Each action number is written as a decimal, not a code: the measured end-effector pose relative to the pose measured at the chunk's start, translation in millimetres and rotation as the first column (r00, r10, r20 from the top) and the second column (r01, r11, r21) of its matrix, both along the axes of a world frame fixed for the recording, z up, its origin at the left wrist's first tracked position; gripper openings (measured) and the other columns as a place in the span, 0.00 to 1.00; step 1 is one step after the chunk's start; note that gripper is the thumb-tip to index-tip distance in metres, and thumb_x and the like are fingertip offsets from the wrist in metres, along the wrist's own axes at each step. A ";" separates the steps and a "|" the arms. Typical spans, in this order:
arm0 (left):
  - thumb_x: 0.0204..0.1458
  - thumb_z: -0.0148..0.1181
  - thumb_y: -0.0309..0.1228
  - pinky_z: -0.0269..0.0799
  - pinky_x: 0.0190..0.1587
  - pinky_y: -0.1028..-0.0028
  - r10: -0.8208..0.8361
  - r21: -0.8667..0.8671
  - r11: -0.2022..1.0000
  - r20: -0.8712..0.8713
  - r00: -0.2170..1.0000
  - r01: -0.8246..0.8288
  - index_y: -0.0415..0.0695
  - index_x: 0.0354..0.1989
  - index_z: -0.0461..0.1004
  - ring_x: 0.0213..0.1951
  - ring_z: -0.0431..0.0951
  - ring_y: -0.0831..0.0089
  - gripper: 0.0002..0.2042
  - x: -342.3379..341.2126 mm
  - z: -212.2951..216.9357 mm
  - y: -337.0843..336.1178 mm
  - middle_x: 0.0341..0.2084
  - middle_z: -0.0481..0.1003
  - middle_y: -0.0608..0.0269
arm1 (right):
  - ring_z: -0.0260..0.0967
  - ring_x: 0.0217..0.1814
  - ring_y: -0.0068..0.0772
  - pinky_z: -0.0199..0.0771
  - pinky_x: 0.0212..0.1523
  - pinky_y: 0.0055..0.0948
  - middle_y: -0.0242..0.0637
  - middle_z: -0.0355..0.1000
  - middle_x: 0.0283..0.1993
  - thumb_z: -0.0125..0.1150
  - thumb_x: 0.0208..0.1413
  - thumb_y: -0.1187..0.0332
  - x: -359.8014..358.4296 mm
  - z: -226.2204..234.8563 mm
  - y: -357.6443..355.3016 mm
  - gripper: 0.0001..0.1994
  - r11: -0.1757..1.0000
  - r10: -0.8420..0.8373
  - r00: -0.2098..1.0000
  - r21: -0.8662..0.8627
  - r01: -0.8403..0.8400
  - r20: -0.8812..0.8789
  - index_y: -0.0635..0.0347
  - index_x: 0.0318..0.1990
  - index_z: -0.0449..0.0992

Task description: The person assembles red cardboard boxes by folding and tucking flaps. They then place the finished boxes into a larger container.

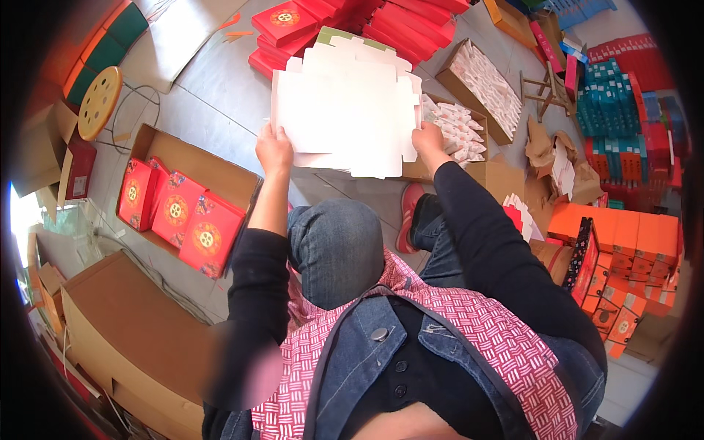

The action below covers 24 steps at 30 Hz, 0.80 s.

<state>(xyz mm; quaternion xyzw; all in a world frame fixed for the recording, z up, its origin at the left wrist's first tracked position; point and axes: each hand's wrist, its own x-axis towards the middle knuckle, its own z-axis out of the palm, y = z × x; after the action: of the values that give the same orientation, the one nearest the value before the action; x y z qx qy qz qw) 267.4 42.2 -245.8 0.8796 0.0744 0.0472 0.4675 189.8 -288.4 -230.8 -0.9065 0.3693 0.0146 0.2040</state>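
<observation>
In front of me I hold a stack of flat die-cut cardboard box blanks (345,110), white side up, with a green edge showing at the far end. My left hand (275,149) is closed on the near left edge. On the right edge, beside the cut flaps, my right hand (430,141) is closed too; some fingers of both hands are hidden. Just beyond the blanks lie piles of red folded boxes (286,22). An open carton with small white pointed pieces (453,126) stands right next to my right hand.
On the left a brown carton (136,139) holds red patterned boxes (176,207); a larger closed carton (139,323) lies nearer. A round yellow stool (100,103) stands far left. At right are another filled carton (484,88), a small wooden stool (543,92) and stacked orange boxes (616,235).
</observation>
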 end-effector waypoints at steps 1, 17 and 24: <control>0.51 0.53 0.28 0.68 0.49 0.60 -0.002 -0.001 1.000 0.017 1.000 0.002 0.36 0.48 0.72 0.43 0.73 0.49 0.16 -2.1 1.6 -5.0 0.40 0.74 0.44 | 0.69 0.50 0.54 0.68 0.51 0.41 0.56 0.73 0.45 0.52 0.46 0.67 -0.2 12.1 2.4 0.16 1.000 0.002 1.000 -0.018 -0.003 -0.023 0.63 0.41 0.78; 0.57 0.54 0.30 0.69 0.48 0.72 -0.125 -0.503 0.847 0.133 0.983 0.175 0.36 0.54 0.68 0.44 0.76 0.69 0.17 -41.3 58.3 -0.5 0.46 0.75 0.55 | 0.74 0.35 0.35 0.73 0.38 0.30 0.42 0.76 0.34 0.64 0.43 0.72 24.2 99.5 23.5 0.12 0.926 0.081 0.841 0.272 -0.262 0.535 0.68 0.37 0.75; 0.56 0.58 0.33 0.60 0.60 0.64 -0.150 -0.679 0.677 0.250 0.956 0.284 0.37 0.66 0.47 0.62 0.58 0.62 0.34 -77.6 160.6 12.6 0.63 0.56 0.51 | 0.73 0.35 0.24 0.76 0.39 0.25 0.35 0.75 0.37 0.60 0.51 0.78 -9.1 245.8 -20.5 0.10 0.603 -0.099 0.642 0.560 -0.569 0.760 0.65 0.42 0.72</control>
<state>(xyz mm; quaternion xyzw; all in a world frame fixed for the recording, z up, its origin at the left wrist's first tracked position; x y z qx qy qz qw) 189.7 54.8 -85.2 0.6273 -0.0596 0.0357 0.7757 180.7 -309.0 15.0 -0.7014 0.0767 -0.1628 0.6897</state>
